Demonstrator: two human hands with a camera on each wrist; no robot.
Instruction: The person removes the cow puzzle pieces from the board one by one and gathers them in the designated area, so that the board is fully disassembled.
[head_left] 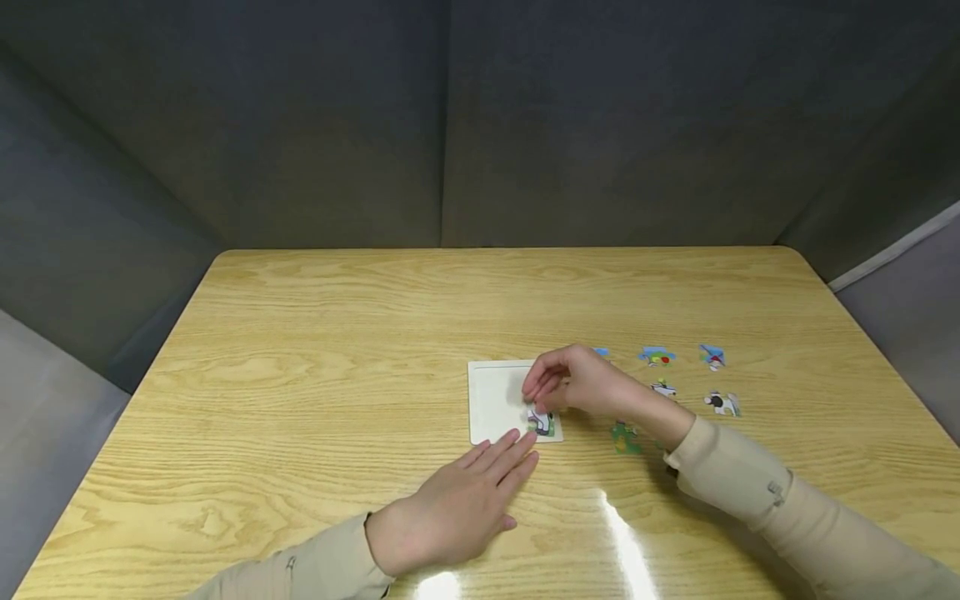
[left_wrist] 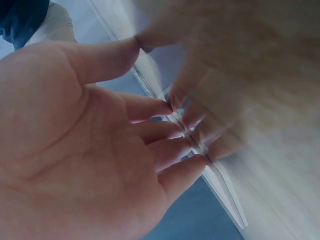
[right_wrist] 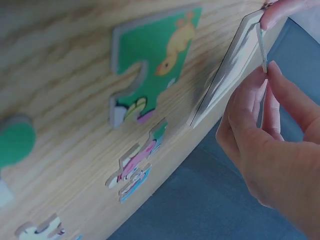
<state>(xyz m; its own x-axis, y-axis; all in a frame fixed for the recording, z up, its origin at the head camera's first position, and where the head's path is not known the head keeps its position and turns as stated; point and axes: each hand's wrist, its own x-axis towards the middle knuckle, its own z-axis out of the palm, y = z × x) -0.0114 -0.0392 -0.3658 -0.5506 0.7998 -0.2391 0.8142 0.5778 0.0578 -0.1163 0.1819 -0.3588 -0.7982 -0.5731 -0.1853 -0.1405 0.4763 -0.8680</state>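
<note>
A white puzzle tray (head_left: 491, 396) lies on the table in the head view. Over its near right corner, my right hand (head_left: 583, 382) pinches a jigsaw piece (head_left: 541, 423) between thumb and fingers. That piece carries a white-and-green picture; in the right wrist view it stands tilted, seen edge-on. My left hand (head_left: 456, 507) reaches to the tray's near edge, its fingers straight and the fingertips close to the piece. From the left wrist view, the left hand (left_wrist: 95, 140) shows its palm, with fingertips touching the tray's edge.
Several loose jigsaw pieces lie right of the tray, among them a green piece (head_left: 625, 437), a black-and-white one (head_left: 722, 403) and a blue one (head_left: 712, 357). The right forearm passes over part of them. Grey partitions (head_left: 442, 125) stand behind the wooden table (head_left: 322, 333).
</note>
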